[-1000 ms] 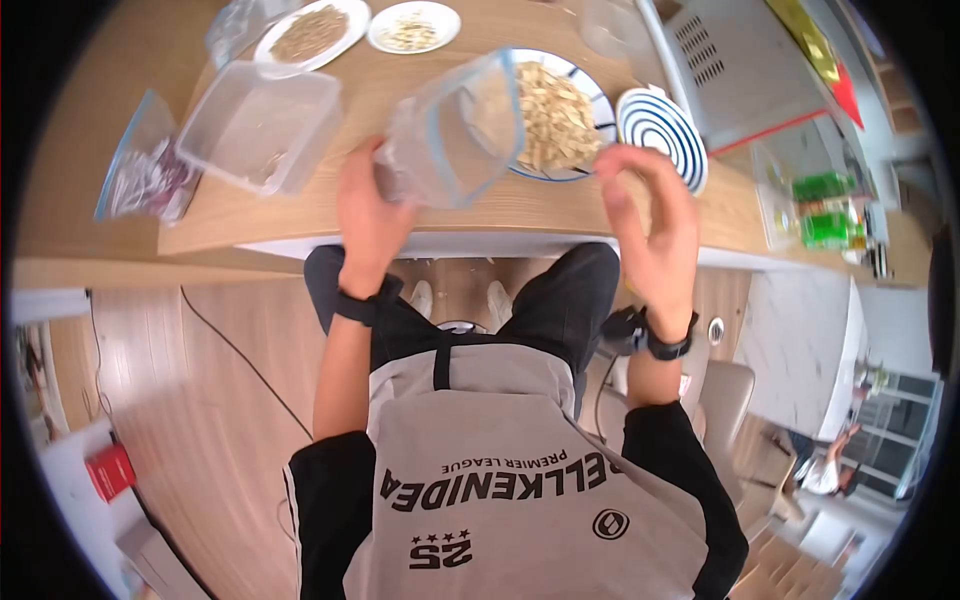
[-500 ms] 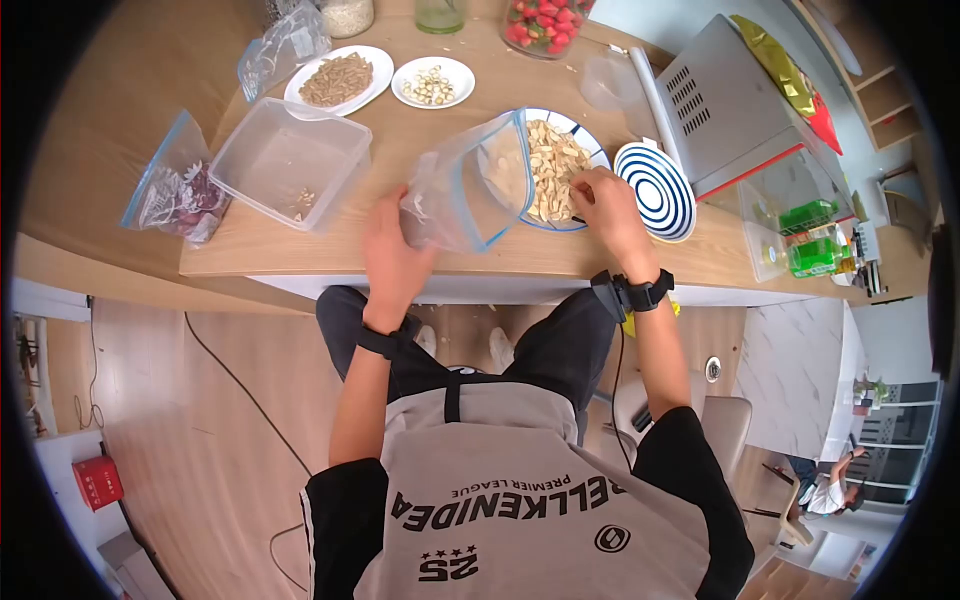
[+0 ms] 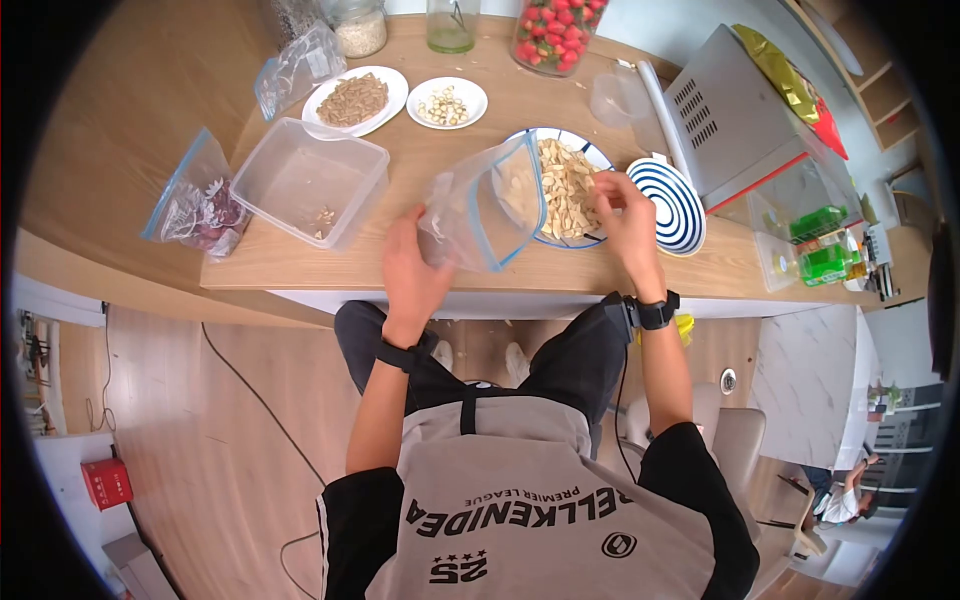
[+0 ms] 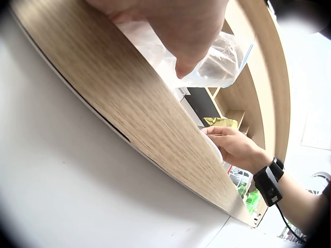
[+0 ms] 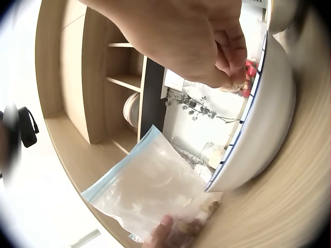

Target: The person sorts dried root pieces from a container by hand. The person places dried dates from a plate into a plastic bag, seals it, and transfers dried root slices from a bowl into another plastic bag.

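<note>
A clear zip bag with a blue-edged mouth lies beside a bowl of pale dried slices, its mouth facing the bowl. My left hand grips the bag's closed end; in the right wrist view the bag stands upright, a few pieces at its bottom. At the bowl's right side my right hand reaches over the rim, thumb and fingertips pinched together on some slices. The right wrist view shows that hand above the white bowl.
Behind are a plate of brown pieces, a small plate and a strawberry jar. A plastic tub and a zip bag of dark red pieces lie left. A striped dish stands right.
My right hand has come in from beside the bowl to its slices, and its fingers have closed together. The left hand keeps hold of the bag. The head view has shifted.
</note>
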### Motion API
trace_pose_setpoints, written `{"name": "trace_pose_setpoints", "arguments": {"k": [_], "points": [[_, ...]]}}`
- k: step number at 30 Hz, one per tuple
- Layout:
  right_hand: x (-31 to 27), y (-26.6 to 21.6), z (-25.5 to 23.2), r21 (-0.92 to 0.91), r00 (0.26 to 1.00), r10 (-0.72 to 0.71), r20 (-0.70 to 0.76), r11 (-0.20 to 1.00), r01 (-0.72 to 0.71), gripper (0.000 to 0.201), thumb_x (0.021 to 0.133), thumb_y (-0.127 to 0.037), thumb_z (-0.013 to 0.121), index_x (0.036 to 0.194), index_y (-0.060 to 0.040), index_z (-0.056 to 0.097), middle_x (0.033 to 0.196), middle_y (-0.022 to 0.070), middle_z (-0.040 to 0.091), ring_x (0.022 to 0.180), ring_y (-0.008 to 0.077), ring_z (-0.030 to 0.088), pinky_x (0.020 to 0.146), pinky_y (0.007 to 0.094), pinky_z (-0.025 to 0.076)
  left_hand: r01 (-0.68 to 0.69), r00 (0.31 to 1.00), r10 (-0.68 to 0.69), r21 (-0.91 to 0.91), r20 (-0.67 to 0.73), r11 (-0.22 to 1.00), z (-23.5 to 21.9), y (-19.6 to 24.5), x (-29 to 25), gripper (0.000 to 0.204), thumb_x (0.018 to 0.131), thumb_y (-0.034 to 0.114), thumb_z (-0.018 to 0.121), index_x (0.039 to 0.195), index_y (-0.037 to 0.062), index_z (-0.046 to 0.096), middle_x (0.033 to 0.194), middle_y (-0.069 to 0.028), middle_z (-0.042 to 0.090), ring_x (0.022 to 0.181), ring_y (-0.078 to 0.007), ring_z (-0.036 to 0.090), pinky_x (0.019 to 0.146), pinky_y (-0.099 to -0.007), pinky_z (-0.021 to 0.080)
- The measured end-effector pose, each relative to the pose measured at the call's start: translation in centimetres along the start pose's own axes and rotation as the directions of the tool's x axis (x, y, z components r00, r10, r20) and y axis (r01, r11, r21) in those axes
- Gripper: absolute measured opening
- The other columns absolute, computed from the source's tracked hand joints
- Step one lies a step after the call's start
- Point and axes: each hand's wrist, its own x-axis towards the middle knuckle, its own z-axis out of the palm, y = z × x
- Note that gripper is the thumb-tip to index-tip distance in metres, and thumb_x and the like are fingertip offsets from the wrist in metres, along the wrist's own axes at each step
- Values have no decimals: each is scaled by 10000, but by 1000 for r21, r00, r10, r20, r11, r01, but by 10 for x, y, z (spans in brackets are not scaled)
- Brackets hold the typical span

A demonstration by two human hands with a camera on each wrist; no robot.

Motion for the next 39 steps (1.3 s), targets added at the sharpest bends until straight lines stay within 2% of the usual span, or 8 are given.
{"name": "trace_pose_setpoints", "arguments": {"k": [2, 6, 9, 12, 16, 19, 23, 39], "points": [[-3, -4, -5, 122, 996, -27, -86, 992, 37, 224, 960, 13, 661, 1183, 15, 682, 944, 91, 760, 802, 135, 712, 750, 286, 570, -1, 1000, 1, 23, 1, 1000, 0, 1, -1, 654, 794, 260, 838, 1314, -30, 567, 1193, -228, 648, 1111, -427, 608, 965, -484, 488], [-6, -68, -30, 386, 868, -73, -491, 875, 292, 198, 983, 28, 661, 1180, 22, 659, 985, 116, 750, 844, 147, 716, 767, 266, 572, -47, 999, 47, 58, -6, 997, 0, 1, 0, 657, 802, 289, 843, 1308, -28, 570, 1181, -223, 648, 1102, -422, 609, 958, -479, 486], [-12, -100, -29, 470, 799, -42, -600, 790, 394, 182, 982, 20, 674, 1162, 30, 650, 1021, 142, 742, 852, 155, 718, 765, 264, 572, 6, 1000, -7, 35, 17, 999, -1, 5, 1, 663, 798, 293, 850, 1308, -25, 571, 1191, -222, 647, 1113, -420, 605, 966, -478, 483], [-17, -114, -12, 164, 949, -276, -151, 940, 299, 202, 924, 7, 714, 1125, -2, 706, 978, 116, 753, 826, 159, 704, 717, 286, 545, 32, 999, -32, -4, 22, 999, 0, 7, 1, 666, 785, 282, 857, 1307, -21, 577, 1212, -224, 644, 1139, -419, 598, 983, -477, 479], [-1, -76, -8, 150, 951, -213, -224, 956, 250, 193, 911, -17, 713, 1103, -12, 729, 982, 123, 749, 818, 184, 697, 712, 299, 536, 44, 999, -44, -1, 15, 999, 2, 0, 0, 687, 770, 246, 861, 1329, -19, 562, 1247, -226, 638, 1167, -421, 593, 1005, -473, 476], [7, -45, -12, 14, 999, -32, 27, 999, 31, 233, 910, -82, 716, 1123, 14, 718, 1062, 179, 729, 884, 276, 701, 779, 343, 551, 71, 997, -70, -44, 17, 997, 2, -1, -2, 721, 761, 212, 859, 1362, -18, 535, 1282, -229, 628, 1189, -422, 593, 1021, -470, 472], [-5, -33, 12, -130, 970, -125, 209, 979, 155, 302, 871, -123, 753, 1131, 24, 708, 1137, 213, 693, 1099, 400, 622, 986, 459, 494, 94, 996, -94, -75, 3, 993, 2, -1, -1, 719, 792, 199, 856, 1389, -18, 520, 1293, -225, 632, 1186, -381, 613, 1017, -441, 479], [0, -12, 32, -75, 968, -226, 107, 969, 235, 112, 868, -66, 738, 930, 11, 685, 888, 156, 656, 885, 364, 612, 781, 431, 501, 79, 997, -78, -67, 17, 995, 1, 2, -1, 714, 738, 140, 826, 1368, -4, 524, 1257, -228, 631, 1178, -428, 588, 1003, -472, 473]]}}
